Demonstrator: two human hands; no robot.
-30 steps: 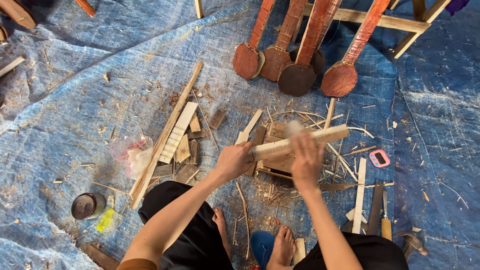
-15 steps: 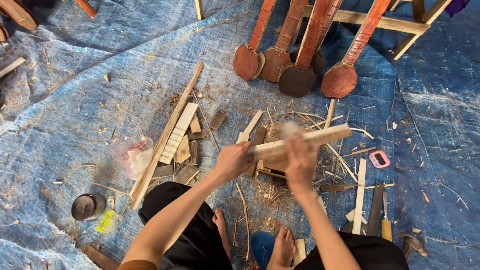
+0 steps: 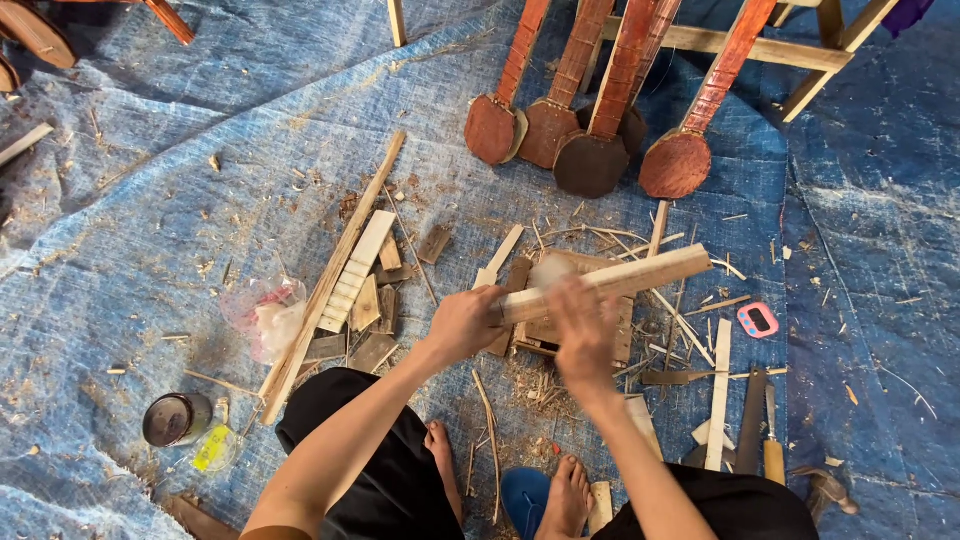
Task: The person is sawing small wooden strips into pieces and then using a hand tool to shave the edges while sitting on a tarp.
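I sit on a blue tarp with a pale wooden bar held level above a heap of wood scraps and shavings. My left hand is closed around the bar's left end. My right hand is blurred by motion and wraps over the bar's middle. A pale smeared patch shows just above its fingers; what it is cannot be told. The bar's right end sticks out free to the right. My bare feet rest below the heap.
Several red-brown long-necked wooden pieces with round bodies lean on a wooden frame at the top. A long slat and offcuts lie left, beside a plastic bag. A tin can stands lower left. A pink gadget, slats and a chisel lie right.
My right hand has slid left and down along the bar, staying blurred throughout. My left hand and the bar have stayed about where they were.
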